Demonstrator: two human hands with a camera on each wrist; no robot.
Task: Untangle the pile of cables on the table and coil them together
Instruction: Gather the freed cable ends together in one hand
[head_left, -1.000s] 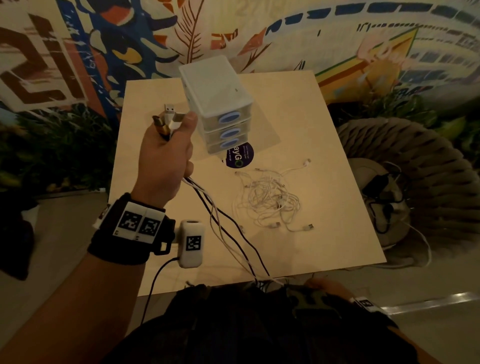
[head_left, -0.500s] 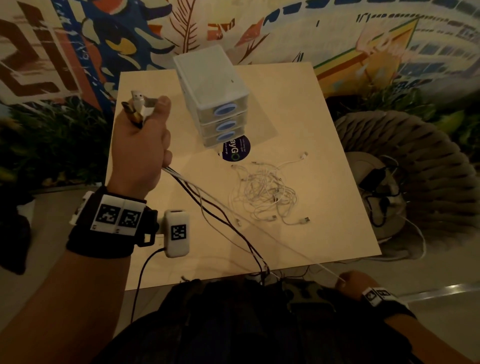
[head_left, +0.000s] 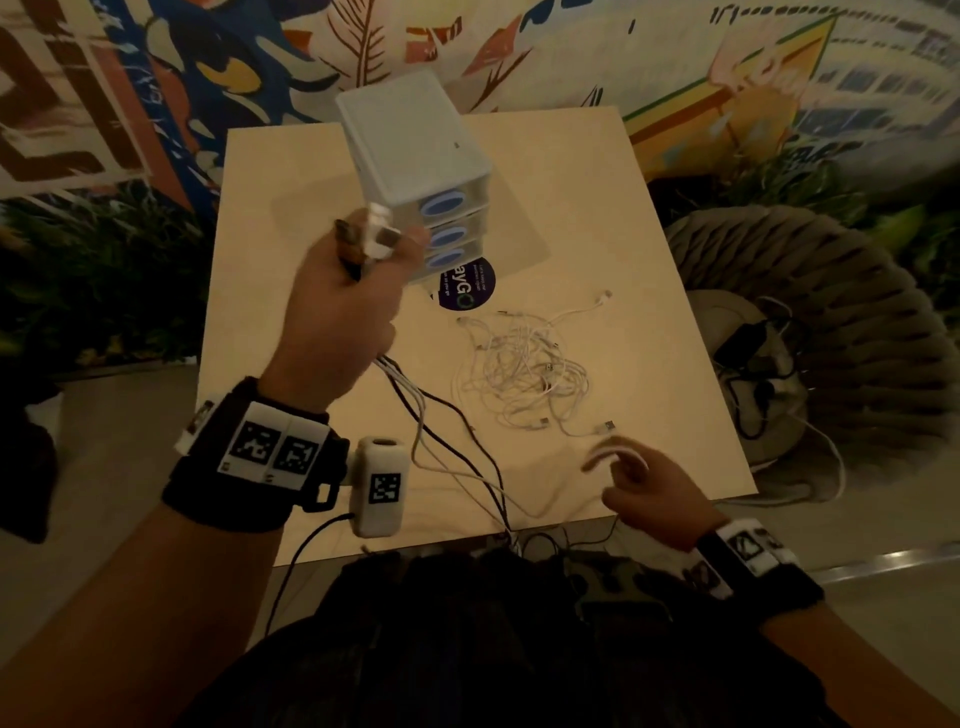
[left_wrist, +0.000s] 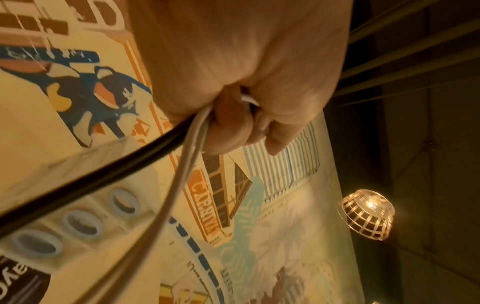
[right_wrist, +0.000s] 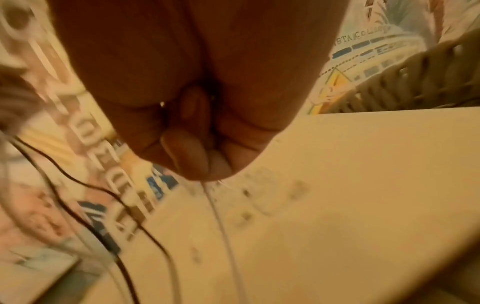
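Observation:
My left hand (head_left: 363, 270) is raised over the table's left half. It grips a bundle of black and white cables (head_left: 441, 431), and their plugs (head_left: 371, 236) stick up above the fist. In the left wrist view the curled fingers (left_wrist: 233, 127) close round a black cable (left_wrist: 103, 170) and a white cable (left_wrist: 182, 164). The bundle trails down to the table's front edge. My right hand (head_left: 623, 473) hovers at the front right with curled fingers. In the right wrist view it pinches a thin white cable (right_wrist: 221, 216). A tangle of white cables (head_left: 524, 374) lies mid-table, apart from both hands.
A white three-drawer unit (head_left: 415, 150) stands at the back of the wooden table (head_left: 623, 218), just past my left hand, with a dark round sticker (head_left: 467, 291) in front of it. A woven seat (head_left: 831, 322) holding black cables is to the right.
My left hand has swung right, toward the drawer unit, with the bundle. My right hand has come up from below the table's front edge to above the tabletop, and the white cable has gone slack.

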